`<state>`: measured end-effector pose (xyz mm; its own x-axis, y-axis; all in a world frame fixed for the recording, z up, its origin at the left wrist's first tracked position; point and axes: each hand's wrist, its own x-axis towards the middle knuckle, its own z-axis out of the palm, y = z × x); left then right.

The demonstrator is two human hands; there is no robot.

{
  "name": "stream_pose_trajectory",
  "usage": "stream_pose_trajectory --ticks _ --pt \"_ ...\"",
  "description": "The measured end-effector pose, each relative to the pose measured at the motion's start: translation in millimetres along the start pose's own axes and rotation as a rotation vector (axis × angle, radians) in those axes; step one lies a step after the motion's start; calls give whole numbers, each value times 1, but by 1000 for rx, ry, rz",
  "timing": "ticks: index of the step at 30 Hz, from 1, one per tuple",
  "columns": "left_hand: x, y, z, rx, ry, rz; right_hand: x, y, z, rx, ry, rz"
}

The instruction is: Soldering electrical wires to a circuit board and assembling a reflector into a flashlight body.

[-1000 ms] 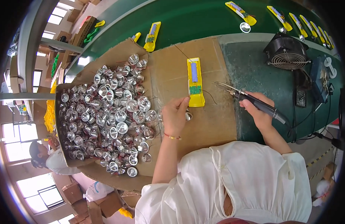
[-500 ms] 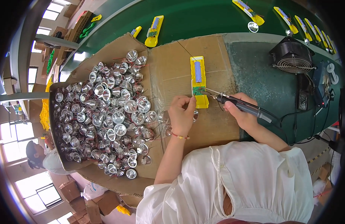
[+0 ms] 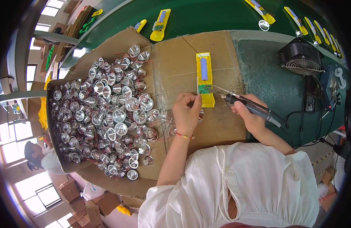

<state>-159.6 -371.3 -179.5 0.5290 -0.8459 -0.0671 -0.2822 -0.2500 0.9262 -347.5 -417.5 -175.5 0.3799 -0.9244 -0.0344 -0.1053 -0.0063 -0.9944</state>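
A yellow plastic housing (image 3: 208, 101) lies upright on the cardboard in front of me, with a purple cylindrical battery (image 3: 204, 69) and a small green circuit board (image 3: 204, 89) in it. My left hand (image 3: 186, 113) pinches at the board's lower left edge; whatever is between thumb and finger is too small to make out. A shiny reflector (image 3: 201, 115) shows partly behind that hand. My right hand (image 3: 252, 116) grips a soldering iron (image 3: 255, 109) like a pen. Its tip points left, at the right edge of the board; contact cannot be made out.
A cardboard box (image 3: 53, 125) at left holds many silver reflectors (image 3: 119, 115) with thin red wires. More yellow housings (image 3: 160, 25) lie along the green surface beyond. At right stand a black fan (image 3: 301, 57) and a soldering station (image 3: 329, 87) with cables. A person (image 3: 42, 157) is at far left.
The soldering iron's tip has drawn slightly right across the board, along with my right hand. My left hand keeps its pinch beside the board. The whole view has shifted slightly.
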Motion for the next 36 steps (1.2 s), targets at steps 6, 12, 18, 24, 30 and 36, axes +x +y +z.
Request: stream_pose_trajectory --ticks 6,12,18,24,30,36 --pt "2 -13 0 124 24 118 -6 -4 -6 200 122 -30" --pt "0 -5 1 30 5 -57 -9 1 -6 150 50 -14" --pt "-2 -6 -1 209 16 222 -7 1 -6 157 76 34" --pt "-1 -3 1 236 -8 173 -5 7 -5 119 63 -12" --pt "-1 -4 4 224 11 169 -6 9 -2 87 37 -18" --pt "-2 -8 5 221 11 158 -10 2 -1 246 120 39"
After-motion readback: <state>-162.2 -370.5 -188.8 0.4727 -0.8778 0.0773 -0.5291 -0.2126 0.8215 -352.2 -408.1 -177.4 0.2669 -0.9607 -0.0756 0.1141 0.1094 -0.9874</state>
